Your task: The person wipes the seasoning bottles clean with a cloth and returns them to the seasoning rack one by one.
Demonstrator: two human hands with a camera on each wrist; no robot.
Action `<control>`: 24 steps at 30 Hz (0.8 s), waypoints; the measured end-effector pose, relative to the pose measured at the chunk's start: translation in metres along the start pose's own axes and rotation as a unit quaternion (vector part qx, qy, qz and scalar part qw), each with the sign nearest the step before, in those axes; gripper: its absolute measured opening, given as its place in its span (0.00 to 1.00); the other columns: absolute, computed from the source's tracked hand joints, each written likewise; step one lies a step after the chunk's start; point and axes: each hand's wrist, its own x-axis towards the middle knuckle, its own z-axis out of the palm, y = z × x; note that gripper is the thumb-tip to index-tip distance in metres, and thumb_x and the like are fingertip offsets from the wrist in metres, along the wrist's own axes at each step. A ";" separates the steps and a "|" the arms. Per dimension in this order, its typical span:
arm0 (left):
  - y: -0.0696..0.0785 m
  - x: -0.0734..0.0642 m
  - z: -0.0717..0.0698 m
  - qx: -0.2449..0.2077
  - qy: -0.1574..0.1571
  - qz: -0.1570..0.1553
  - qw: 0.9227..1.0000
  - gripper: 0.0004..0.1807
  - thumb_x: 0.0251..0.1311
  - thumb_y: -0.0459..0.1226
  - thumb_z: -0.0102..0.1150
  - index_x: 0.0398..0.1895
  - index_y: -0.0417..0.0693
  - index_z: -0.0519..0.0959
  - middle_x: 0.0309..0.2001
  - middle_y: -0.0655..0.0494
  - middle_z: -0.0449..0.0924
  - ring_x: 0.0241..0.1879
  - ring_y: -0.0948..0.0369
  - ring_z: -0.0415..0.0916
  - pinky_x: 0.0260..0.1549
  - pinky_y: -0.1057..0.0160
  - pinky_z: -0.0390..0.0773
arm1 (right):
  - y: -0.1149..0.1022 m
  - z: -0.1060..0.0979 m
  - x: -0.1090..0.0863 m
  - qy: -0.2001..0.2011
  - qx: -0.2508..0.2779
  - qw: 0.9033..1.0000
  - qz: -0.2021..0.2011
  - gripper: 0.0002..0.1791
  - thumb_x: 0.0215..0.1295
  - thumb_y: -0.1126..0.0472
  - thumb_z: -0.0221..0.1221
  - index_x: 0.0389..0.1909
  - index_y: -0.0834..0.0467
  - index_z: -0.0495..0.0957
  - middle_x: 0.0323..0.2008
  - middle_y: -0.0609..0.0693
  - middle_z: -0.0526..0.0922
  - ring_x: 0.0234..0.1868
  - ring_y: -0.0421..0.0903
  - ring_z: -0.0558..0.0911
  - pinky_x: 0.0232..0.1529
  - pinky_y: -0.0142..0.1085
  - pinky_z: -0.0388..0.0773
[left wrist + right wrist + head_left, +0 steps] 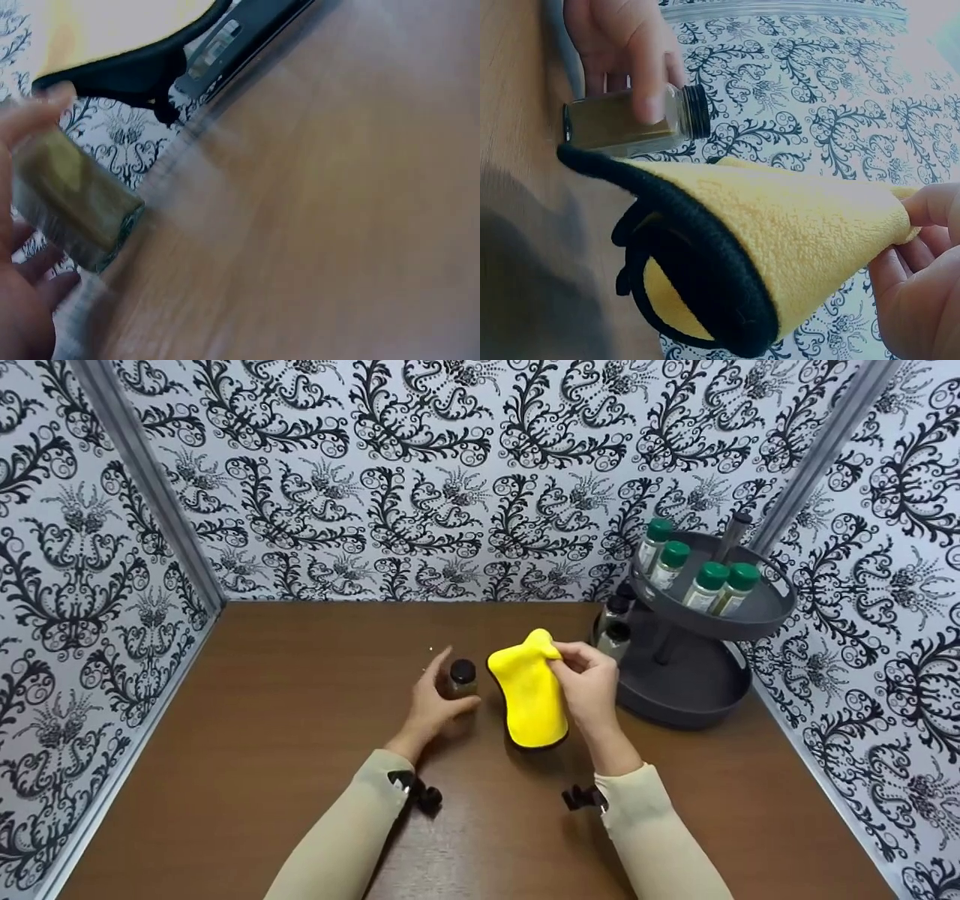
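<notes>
A small glass spice jar (463,681) with a black lid and brownish-green contents stands on the table, left of the cloth. My left hand (433,708) is around it, thumb in front and fingers spread behind; in the left wrist view the jar (79,199) lies between thumb and fingers, with gaps showing. My right hand (591,684) pinches a yellow cloth (534,697) with dark edging by its upper corner. The cloth hangs down beside the jar, and its dark underside shows in the right wrist view.
At the right stands a dark two-tier round rack (679,712). Several green-capped jars (705,589) are on its upper tier, and black-capped jars (615,639) on the lower one. Patterned walls (420,480) enclose the brown table (300,735) at the back and sides.
</notes>
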 end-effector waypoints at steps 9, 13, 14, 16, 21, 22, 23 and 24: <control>-0.009 0.016 -0.009 -0.132 -0.128 0.000 0.983 0.42 0.49 0.19 0.43 0.74 0.40 0.74 0.71 0.42 0.78 0.68 0.57 0.76 0.64 0.61 0.75 | 0.003 0.005 -0.001 -0.006 0.006 1.000 0.000 0.10 0.60 0.77 0.71 0.43 0.73 0.88 0.38 0.60 0.92 0.34 0.40 0.89 0.41 0.30 0.88; -0.009 0.018 -0.009 -0.155 -0.155 -0.012 0.976 0.37 0.50 0.17 0.44 0.66 0.37 0.81 0.57 0.47 0.87 0.54 0.60 0.82 0.54 0.65 0.79 | 0.002 0.003 -0.002 -0.010 0.007 1.000 0.002 0.10 0.59 0.77 0.71 0.43 0.73 0.88 0.37 0.58 0.92 0.34 0.40 0.89 0.40 0.31 0.88; -0.010 0.018 -0.009 -0.149 -0.160 -0.005 0.976 0.34 0.50 0.17 0.45 0.64 0.36 0.81 0.54 0.48 0.87 0.51 0.60 0.82 0.52 0.65 0.80 | 0.002 0.003 -0.002 -0.010 0.007 1.000 0.002 0.10 0.59 0.76 0.71 0.42 0.73 0.88 0.37 0.57 0.92 0.34 0.40 0.89 0.40 0.31 0.88; -0.010 0.017 -0.010 -0.123 -0.165 0.011 0.979 0.31 0.49 0.18 0.49 0.60 0.34 0.82 0.49 0.54 0.85 0.47 0.61 0.79 0.47 0.67 0.78 | 0.002 0.004 -0.002 -0.011 0.009 1.000 0.003 0.10 0.59 0.77 0.71 0.42 0.73 0.88 0.36 0.57 0.92 0.34 0.40 0.89 0.40 0.31 0.88; -0.010 0.015 -0.010 -0.082 -0.158 0.028 0.984 0.26 0.46 0.20 0.57 0.53 0.33 0.80 0.43 0.56 0.80 0.42 0.61 0.75 0.44 0.68 0.75 | 0.002 0.004 -0.002 -0.013 0.011 1.000 0.007 0.10 0.60 0.77 0.71 0.42 0.73 0.88 0.37 0.59 0.92 0.34 0.40 0.90 0.40 0.31 0.88; -0.010 0.015 -0.009 -0.075 -0.154 0.028 0.985 0.26 0.46 0.20 0.58 0.53 0.34 0.80 0.43 0.56 0.80 0.42 0.61 0.74 0.44 0.68 0.75 | 0.003 0.005 -0.002 -0.012 0.010 1.000 0.008 0.10 0.60 0.76 0.71 0.43 0.73 0.88 0.37 0.60 0.92 0.34 0.40 0.90 0.40 0.31 0.88; -0.010 0.014 -0.009 -0.068 -0.150 0.027 0.986 0.26 0.45 0.21 0.59 0.53 0.34 0.80 0.43 0.55 0.80 0.42 0.61 0.74 0.44 0.68 0.75 | 0.003 0.005 -0.002 -0.012 0.010 1.000 0.009 0.10 0.60 0.77 0.71 0.42 0.73 0.88 0.38 0.60 0.92 0.34 0.40 0.90 0.40 0.31 0.88; -0.010 0.013 -0.009 -0.057 -0.146 0.024 0.987 0.26 0.45 0.21 0.61 0.53 0.36 0.80 0.43 0.55 0.80 0.42 0.61 0.74 0.44 0.68 0.75 | 0.003 0.005 -0.002 -0.012 0.009 1.000 0.010 0.10 0.60 0.76 0.71 0.43 0.74 0.88 0.38 0.60 0.92 0.34 0.40 0.90 0.40 0.31 0.88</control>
